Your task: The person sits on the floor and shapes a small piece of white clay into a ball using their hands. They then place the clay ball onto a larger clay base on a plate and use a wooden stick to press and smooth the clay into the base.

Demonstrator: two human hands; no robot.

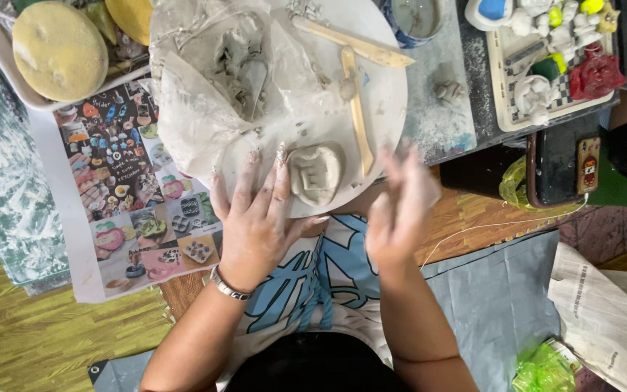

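My left hand [255, 210] lies flat with fingers spread on the near edge of a round white board [386, 87], just left of a small shaped lump of grey clay [316, 170]. My right hand [400, 207] is blurred, lifted above the board's near right edge with fingers apart and nothing in it. Two wooden modelling sticks [357, 109] lie on the board behind the clay piece. A crumpled clear plastic sheet holding more grey clay [237, 69] covers the board's left half.
A printed picture sheet [121, 167] lies to the left, under a white tray with yellow sponges [59, 51]. At the right stand a tray of small painted figures [546, 65], a cup [415, 18], a dark tray [556, 160] and a small clay bit [448, 91].
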